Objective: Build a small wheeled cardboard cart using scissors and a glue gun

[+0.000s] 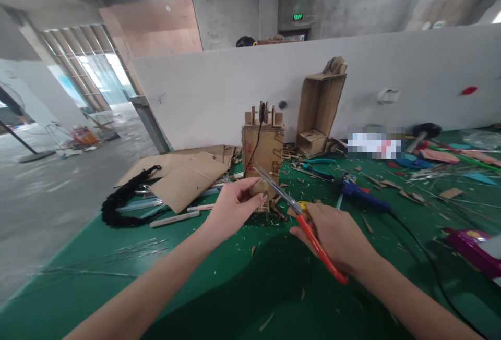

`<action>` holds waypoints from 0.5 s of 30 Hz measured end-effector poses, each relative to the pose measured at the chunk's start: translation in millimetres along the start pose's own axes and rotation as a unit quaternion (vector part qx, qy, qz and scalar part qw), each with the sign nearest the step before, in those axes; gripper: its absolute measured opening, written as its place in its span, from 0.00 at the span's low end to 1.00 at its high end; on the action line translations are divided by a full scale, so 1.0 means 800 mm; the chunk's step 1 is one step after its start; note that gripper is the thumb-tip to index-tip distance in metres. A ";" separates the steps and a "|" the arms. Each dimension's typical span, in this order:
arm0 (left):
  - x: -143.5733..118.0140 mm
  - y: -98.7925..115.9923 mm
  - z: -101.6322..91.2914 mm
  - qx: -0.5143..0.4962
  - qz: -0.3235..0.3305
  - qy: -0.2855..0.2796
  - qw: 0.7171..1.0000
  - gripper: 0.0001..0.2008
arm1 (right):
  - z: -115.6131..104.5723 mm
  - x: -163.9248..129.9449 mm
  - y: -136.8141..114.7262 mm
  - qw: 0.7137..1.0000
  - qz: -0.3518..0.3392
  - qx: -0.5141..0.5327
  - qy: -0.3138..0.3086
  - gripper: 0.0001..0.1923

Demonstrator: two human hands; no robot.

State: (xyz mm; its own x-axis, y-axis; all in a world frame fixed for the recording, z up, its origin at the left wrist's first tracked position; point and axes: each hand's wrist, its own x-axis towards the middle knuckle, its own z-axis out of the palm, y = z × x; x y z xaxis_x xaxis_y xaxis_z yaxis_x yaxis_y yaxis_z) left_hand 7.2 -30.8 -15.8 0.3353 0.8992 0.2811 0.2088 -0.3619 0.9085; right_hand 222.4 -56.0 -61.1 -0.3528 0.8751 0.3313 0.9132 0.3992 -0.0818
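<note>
My left hand [233, 205] pinches a small piece of cardboard [260, 187] between thumb and fingers. In my right hand [340, 233] is a pair of scissors [319, 249] with a red handle, and a yellow bit shows by the fingers. The blades point up and left, over the cardboard piece or just beside it; I cannot tell if they touch it. Right behind stands an upright cardboard box [261, 147], topped by a small cardboard wheel with a dark cord hanging down the front.
A taller open cardboard box [321, 105] stands by the white partition [195, 95]. Cardboard sheets [191, 175] and a black fuzzy bundle [119, 207] lie left. Pliers [319, 161], a blue glue gun [364, 197] with its cord, and a purple object [473, 246] lie right. Scraps litter the green table.
</note>
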 end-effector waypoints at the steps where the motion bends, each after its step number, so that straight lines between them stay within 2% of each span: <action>1: 0.000 0.000 0.000 0.002 0.000 0.000 1.000 0.13 | 0.002 0.000 0.000 1.000 -0.002 -0.007 0.008 0.21; 8: 0.000 -0.002 0.001 -0.002 -0.013 -0.005 1.000 0.12 | 0.004 -0.003 -0.007 0.997 -0.025 0.023 0.068 0.19; 12: 0.001 -0.006 0.003 -0.078 -0.045 0.035 0.995 0.11 | 0.004 0.000 -0.006 0.994 0.001 0.094 0.048 0.17; 15: 0.001 -0.008 0.004 -0.167 -0.091 0.066 0.980 0.11 | 0.006 0.003 0.000 0.989 0.030 0.141 0.023 0.15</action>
State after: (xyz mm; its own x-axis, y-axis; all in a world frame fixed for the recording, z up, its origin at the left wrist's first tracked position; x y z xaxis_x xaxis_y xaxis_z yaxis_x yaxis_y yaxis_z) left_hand 9.0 -28.5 -22.7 0.1946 0.9731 0.1235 -0.0648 -0.1128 0.9915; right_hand 220.6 -53.0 -64.6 -0.2850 0.8885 0.3597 0.8369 0.4136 -0.3585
